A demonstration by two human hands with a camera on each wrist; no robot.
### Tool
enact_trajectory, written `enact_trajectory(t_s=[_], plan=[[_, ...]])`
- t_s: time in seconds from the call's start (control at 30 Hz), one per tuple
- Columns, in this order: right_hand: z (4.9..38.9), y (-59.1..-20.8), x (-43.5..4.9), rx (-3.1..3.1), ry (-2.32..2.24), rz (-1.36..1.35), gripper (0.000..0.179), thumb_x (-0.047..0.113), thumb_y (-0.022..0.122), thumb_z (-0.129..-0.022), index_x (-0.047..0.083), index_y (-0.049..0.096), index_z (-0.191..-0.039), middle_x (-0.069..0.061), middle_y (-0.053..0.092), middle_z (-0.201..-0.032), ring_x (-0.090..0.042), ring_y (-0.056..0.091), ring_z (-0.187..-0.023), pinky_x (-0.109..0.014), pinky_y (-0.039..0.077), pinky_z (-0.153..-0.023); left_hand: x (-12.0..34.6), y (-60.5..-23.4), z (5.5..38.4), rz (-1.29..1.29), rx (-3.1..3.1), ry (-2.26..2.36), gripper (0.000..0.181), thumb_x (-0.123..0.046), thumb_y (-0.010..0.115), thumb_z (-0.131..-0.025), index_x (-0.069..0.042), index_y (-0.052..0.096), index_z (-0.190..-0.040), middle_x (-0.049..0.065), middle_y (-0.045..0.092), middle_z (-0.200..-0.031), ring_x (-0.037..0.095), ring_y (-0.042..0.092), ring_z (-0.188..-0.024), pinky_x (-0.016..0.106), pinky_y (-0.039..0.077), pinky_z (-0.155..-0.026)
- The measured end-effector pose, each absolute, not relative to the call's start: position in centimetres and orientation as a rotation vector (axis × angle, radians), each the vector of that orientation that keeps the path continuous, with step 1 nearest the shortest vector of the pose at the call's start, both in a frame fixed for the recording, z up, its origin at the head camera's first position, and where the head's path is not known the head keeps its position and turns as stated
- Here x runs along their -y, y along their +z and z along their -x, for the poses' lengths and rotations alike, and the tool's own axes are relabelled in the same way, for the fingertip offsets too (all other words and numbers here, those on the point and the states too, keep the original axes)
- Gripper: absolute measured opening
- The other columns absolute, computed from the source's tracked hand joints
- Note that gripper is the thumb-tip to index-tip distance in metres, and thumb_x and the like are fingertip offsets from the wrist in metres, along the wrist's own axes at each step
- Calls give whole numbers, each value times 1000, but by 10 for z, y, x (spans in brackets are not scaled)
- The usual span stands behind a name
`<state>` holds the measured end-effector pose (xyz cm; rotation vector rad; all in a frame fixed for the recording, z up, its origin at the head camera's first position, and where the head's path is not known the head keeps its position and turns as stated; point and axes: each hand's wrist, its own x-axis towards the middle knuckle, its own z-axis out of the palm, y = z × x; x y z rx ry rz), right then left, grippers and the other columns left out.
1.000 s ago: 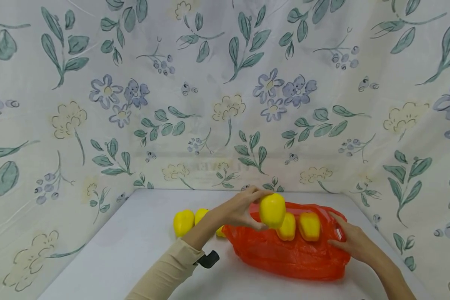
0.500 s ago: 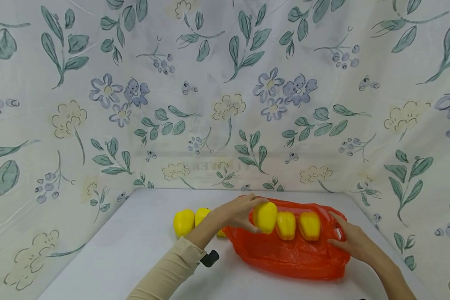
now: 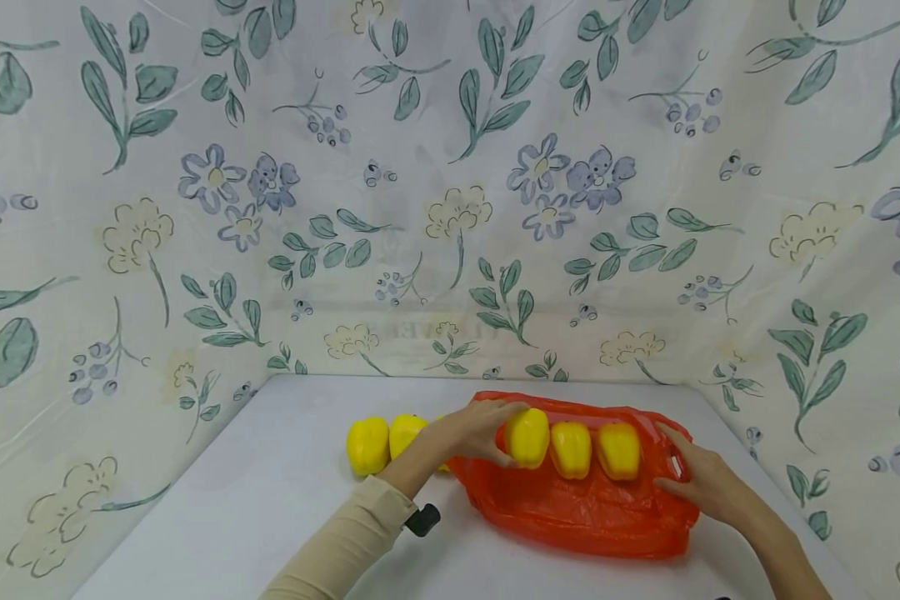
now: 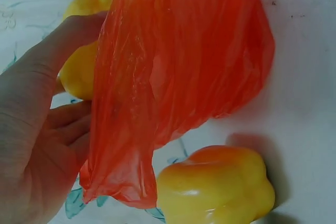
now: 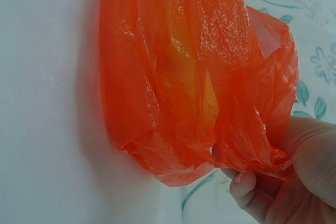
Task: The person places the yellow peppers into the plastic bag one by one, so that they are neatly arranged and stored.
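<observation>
In the head view my left hand (image 3: 480, 432) grips a yellow bell pepper (image 3: 528, 438) at the left part of a red plastic bag (image 3: 570, 529). Two more yellow bell peppers, a middle one (image 3: 572, 450) and a right one (image 3: 618, 451), sit in the bag's wide mouth. My right hand (image 3: 712, 485) holds the bag's right edge. Its thumb and fingers pinch the gathered film (image 5: 252, 156) in the right wrist view. Red film hides the left fingertips in the left wrist view, where the held pepper (image 4: 79, 74) shows behind the thumb.
Left of the bag, yellow bell peppers (image 3: 367, 446) stand on the white table (image 3: 270, 500), one mostly hidden by my left wrist. A pepper (image 4: 215, 187) lies close to the bag in the left wrist view. Behind the table hangs a floral curtain (image 3: 420, 275).
My left hand has lowered the held pepper and moved it slightly left, into line with the two in the bag. My right hand keeps its place on the bag.
</observation>
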<state>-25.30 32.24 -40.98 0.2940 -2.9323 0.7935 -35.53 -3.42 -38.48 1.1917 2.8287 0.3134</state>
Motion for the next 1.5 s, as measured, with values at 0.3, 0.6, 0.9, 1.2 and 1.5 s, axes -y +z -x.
enact_trajectory(t_s=[0.3, 0.6, 0.9, 1.2, 1.5], plan=[[253, -412, -323, 2934, 793, -283, 87, 19, 80, -80, -5, 30, -147, -30, 56, -129, -37, 60, -104, -42, 61, -76, 30, -391, 358, -1082, -2742, 374, 86, -48, 79, -77, -35, 34, -149, -7, 49, -144, 18, 44, -132, 40, 51, -102], [252, -412, -321, 2938, 798, -287, 86, 20, 80, -80, -4, 30, -147, -29, 57, -126, -29, 60, -98, -41, 61, -76, 26, -400, 358, -898, -2725, 353, 90, -48, 77, -79, -34, 27, -153, -2, 40, -153, 20, 39, -138, 45, 48, -105], [250, -411, -319, 2932, 794, -292, 85, 19, 79, -81, -4, 31, -147, -28, 57, -128, -31, 60, -101, -41, 61, -77, 22, -403, 357, -861, -2743, 337, 90, -45, 73, -84, -32, 20, -156, -2, 35, -156, 20, 38, -139, 44, 47, -107], [247, -410, -317, 2916, 791, -306, 85, 19, 79, -80, -5, 31, -146, -29, 57, -129, -37, 60, -105, -45, 60, -79, 23, -404, 355, -850, -2744, 319, 91, -43, 72, -85, -34, 17, -156, -2, 31, -159, 21, 41, -136, 45, 49, -104], [246, -410, -317, 2923, 787, -302, 84, 20, 79, -81, -5, 32, -146, -30, 56, -130, -37, 61, -105, -43, 60, -78, 18, -410, 356, -854, -2771, 302, 88, -40, 71, -87, -27, 18, -156, 5, 39, -151, 22, 48, -129, 44, 47, -107]])
